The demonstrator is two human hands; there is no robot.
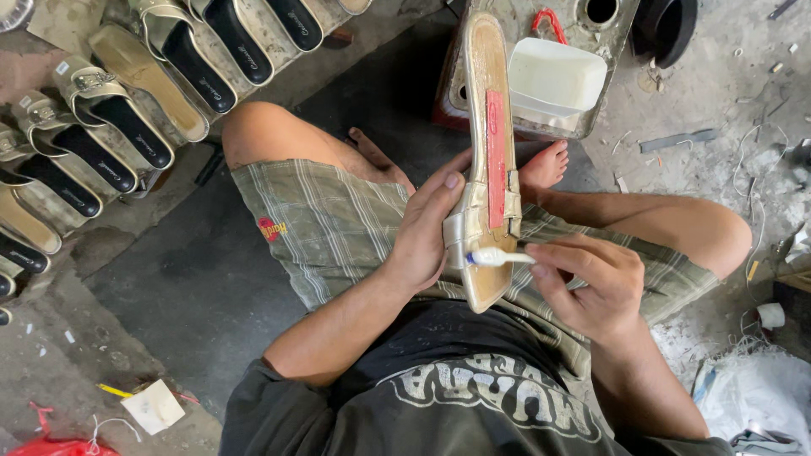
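Leftmost, a row of finished sandals (101,127) is seen lined up on the floor (169,279). Further right, a gold sandal (488,169) is held upright over the lap, its strap end clamped by the left hand (422,232), thumb along the edge. It is judged light and fairly stiff in the sole, softer at the strap, so it is best gripped at the sides near the strap. A small white brush (498,256) is pinched in the closed fingers of the right hand (591,283), its tip touching the sandal's side. Beyond, a white tub (553,80) is seen on a metal can.
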